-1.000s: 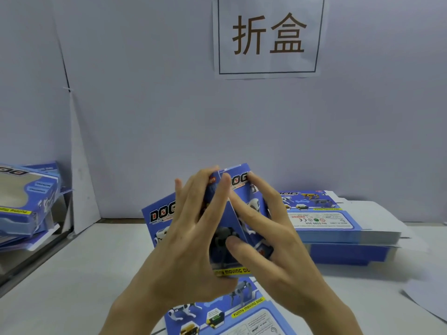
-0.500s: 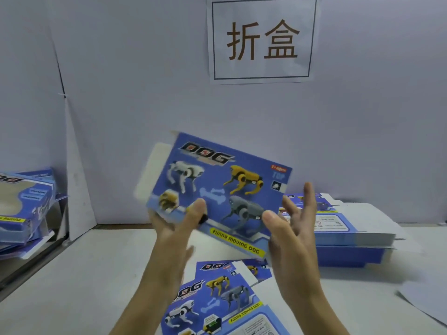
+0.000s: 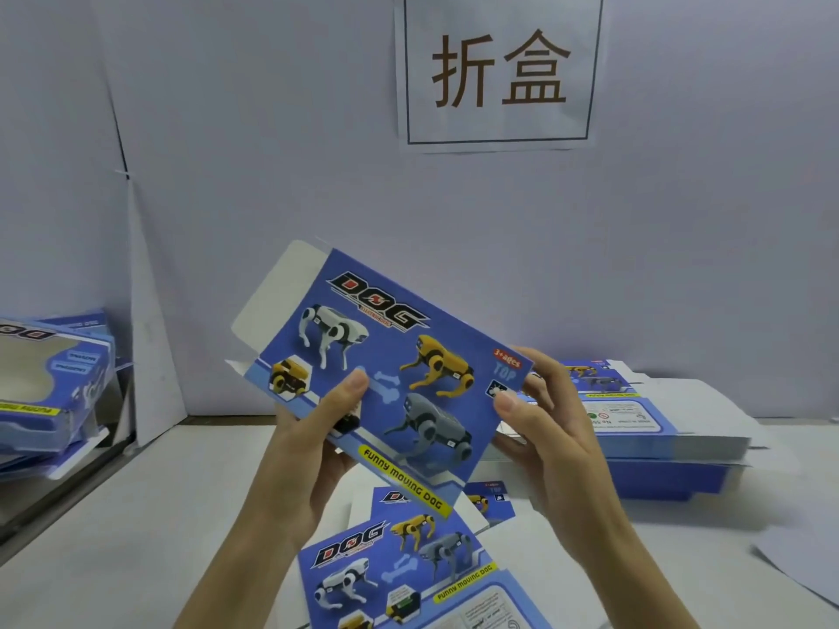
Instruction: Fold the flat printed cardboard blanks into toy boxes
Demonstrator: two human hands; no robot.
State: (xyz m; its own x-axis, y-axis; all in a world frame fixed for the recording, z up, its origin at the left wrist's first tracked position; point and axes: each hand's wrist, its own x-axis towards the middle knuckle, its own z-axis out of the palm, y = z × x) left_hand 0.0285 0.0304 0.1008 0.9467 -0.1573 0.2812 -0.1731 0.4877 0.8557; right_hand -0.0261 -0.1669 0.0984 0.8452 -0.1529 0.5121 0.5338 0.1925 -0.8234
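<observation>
I hold a blue printed cardboard blank (image 3: 386, 356) tilted in the air, its dog-picture face toward me and white flaps sticking out at its upper left. My left hand (image 3: 313, 451) grips its lower left edge, thumb on the printed face. My right hand (image 3: 545, 438) holds its right edge, thumb on the front near the corner and fingers behind. Under my hands another flat blank (image 3: 408, 569) lies face up on the table.
A stack of flat blanks (image 3: 658, 438) sits at the right on the white table (image 3: 136, 537). Folded window boxes (image 3: 50, 383) are piled at the left edge. A paper sign (image 3: 499, 70) hangs on the grey wall. A loose white sheet (image 3: 803, 560) lies far right.
A second ago both hands pressed on the folded blank held narrow. Since then it has opened out broadside, and my right hand has taken hold of its right edge.
</observation>
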